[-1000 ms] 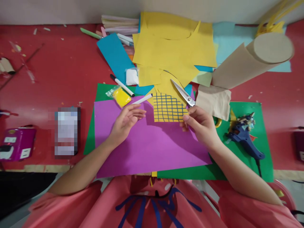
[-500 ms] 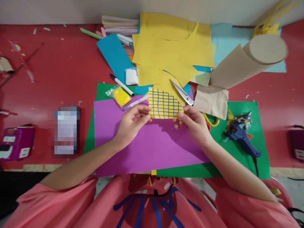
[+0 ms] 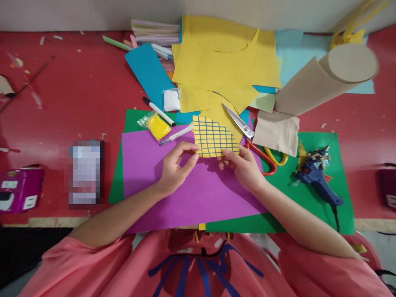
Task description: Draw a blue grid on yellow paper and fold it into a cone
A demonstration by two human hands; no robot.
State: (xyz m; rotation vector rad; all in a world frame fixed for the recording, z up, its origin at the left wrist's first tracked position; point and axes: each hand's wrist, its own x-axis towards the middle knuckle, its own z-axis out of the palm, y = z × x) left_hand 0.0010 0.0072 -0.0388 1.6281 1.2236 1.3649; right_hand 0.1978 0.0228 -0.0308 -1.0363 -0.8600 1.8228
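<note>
A small yellow paper piece [image 3: 214, 140] with a blue drawn grid is held up over a purple sheet [image 3: 173, 194]. My left hand [image 3: 176, 167] pinches its lower left edge. My right hand [image 3: 241, 165] pinches its lower right edge. Scissors [image 3: 256, 142] with red and yellow handles lie just right of the piece, blades pointing up-left. A white marker [image 3: 177, 134] lies just left of the piece, on the purple sheet's top edge.
Yellow sheets [image 3: 225, 66] and blue paper [image 3: 148, 72] are piled behind. A brown paper roll [image 3: 328, 80] lies at right, a blue glue gun [image 3: 315, 173] on the green sheet [image 3: 315, 214]. A yellow clay packet [image 3: 157, 125], black-capped marker [image 3: 158, 110] and magenta device [image 3: 18, 189] lie left.
My left hand rose from the purple sheet and took the grid piece's left edge. My right hand shifted left along the bottom edge, uncovering the scissor handles.
</note>
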